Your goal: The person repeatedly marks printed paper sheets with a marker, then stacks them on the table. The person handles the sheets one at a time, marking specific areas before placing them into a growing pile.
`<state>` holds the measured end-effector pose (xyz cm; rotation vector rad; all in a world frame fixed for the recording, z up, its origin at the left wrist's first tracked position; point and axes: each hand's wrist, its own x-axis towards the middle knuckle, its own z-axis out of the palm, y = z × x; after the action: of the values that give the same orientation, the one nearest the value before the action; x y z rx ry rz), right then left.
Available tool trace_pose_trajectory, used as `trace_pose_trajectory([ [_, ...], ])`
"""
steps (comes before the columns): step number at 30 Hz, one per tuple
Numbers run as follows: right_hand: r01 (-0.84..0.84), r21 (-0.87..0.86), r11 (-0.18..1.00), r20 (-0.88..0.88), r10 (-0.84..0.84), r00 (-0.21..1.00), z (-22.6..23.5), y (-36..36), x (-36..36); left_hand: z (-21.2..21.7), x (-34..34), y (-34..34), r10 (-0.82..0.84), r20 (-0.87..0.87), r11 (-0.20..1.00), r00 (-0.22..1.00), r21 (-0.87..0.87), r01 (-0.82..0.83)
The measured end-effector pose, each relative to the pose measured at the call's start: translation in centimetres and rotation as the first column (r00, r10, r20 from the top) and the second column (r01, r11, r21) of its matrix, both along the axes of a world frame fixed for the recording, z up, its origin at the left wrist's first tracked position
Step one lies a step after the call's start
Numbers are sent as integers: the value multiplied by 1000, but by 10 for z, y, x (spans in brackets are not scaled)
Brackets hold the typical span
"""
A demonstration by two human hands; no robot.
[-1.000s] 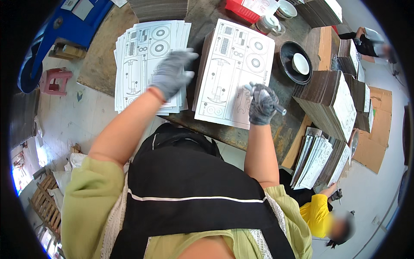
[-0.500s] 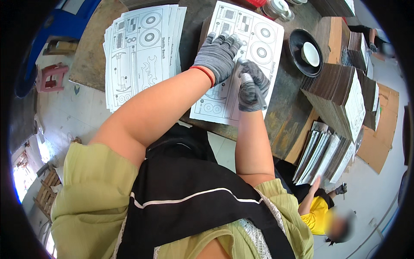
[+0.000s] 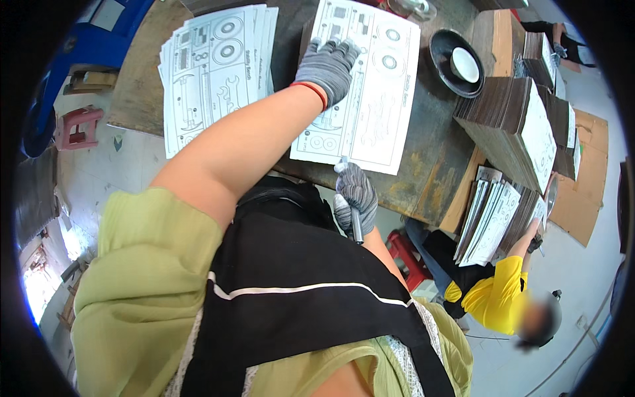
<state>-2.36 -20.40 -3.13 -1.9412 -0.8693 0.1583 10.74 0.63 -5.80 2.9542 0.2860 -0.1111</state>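
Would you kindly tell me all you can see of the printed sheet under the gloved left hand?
The printed sheet is white card with black line drawings of circles and tool outlines. It lies flat atop a stack on the dark wooden table. The left hand, in a grey glove, presses on it; the right hand holds a tool at its near edge.

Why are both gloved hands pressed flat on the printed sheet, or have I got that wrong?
Only the left hand lies flat on the printed sheet. The head view shows the right hand at the table's near edge, gripping a pen-like tool.
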Motion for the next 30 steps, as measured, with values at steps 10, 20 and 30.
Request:
trace_pose_trajectory([
  [10,263,451,853,-376,-87,923,11,-28,42,23,-68,31,416,-185,644,891,-632,-432],
  [20,250,368,896,-298,-142,944,17,-42,51,-37,-89,83,291,-329,509,898,-742,-437],
  [30,280,345,896,-360,-149,921,4,-50,57,-59,-232,270,671,-248,199,699,-848,-492],
])
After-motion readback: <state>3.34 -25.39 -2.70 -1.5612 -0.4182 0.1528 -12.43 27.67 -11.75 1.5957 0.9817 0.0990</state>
